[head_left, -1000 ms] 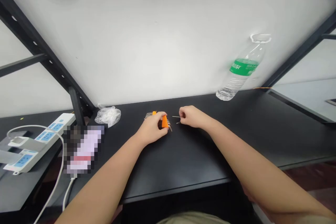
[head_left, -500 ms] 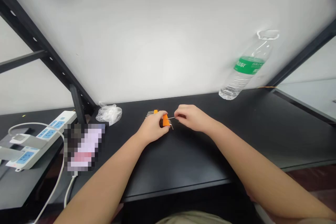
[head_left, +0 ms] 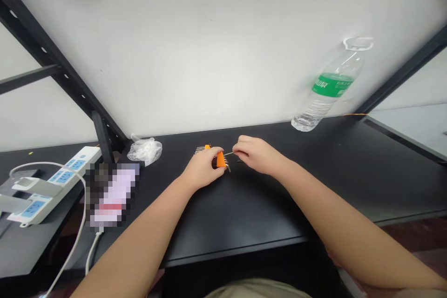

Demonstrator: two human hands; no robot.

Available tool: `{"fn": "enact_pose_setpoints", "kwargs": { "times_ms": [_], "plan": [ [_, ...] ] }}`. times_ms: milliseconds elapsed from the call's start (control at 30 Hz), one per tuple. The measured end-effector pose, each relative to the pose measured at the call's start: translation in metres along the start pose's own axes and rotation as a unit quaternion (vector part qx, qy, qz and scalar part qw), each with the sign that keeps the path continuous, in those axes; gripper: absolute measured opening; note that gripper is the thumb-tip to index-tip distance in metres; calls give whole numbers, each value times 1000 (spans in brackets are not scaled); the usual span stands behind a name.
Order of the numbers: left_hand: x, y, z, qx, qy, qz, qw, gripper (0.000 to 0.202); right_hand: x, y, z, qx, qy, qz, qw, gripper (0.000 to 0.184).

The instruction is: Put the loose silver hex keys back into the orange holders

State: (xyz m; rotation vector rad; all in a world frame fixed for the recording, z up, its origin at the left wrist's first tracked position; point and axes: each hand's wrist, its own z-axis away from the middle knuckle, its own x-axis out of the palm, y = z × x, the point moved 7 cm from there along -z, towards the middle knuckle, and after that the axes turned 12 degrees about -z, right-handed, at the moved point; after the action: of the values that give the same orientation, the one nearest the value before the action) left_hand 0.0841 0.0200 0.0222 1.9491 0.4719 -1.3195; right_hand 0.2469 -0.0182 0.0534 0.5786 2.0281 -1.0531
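Observation:
An orange holder [head_left: 220,160] with several thin metal keys in it rests on the black table [head_left: 251,205], near the wall. My left hand [head_left: 201,170] is closed round the holder and steadies it. My right hand [head_left: 255,153] pinches one thin metal key [head_left: 228,153] whose tip meets the holder's right end. More key ends [head_left: 199,150] stick out of the holder on the far left side.
A clear water bottle [head_left: 328,87] with a green label stands at the back right. A crumpled plastic bag [head_left: 145,151] lies left of the holder. A white power strip [head_left: 49,184] with cables sits at far left, beside black shelf posts [head_left: 101,136].
My right hand has moved left with the thin key, from a gap beside the holder until the key's tip touches the holder. My left hand has stayed on the holder.

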Motion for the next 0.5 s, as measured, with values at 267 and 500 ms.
{"fn": "enact_pose_setpoints", "kwargs": {
  "times_ms": [267, 500],
  "plan": [
    [-5, -6, -1, -18, 37, -57, 998, 50, 9, -3, -1, -10, 16, -20, 1000, 22],
    [-5, 3, -1, 9, 27, -72, 997, 40, 13, -10, 0, -14, 0, -10, 1000, 24]
  ]
}}
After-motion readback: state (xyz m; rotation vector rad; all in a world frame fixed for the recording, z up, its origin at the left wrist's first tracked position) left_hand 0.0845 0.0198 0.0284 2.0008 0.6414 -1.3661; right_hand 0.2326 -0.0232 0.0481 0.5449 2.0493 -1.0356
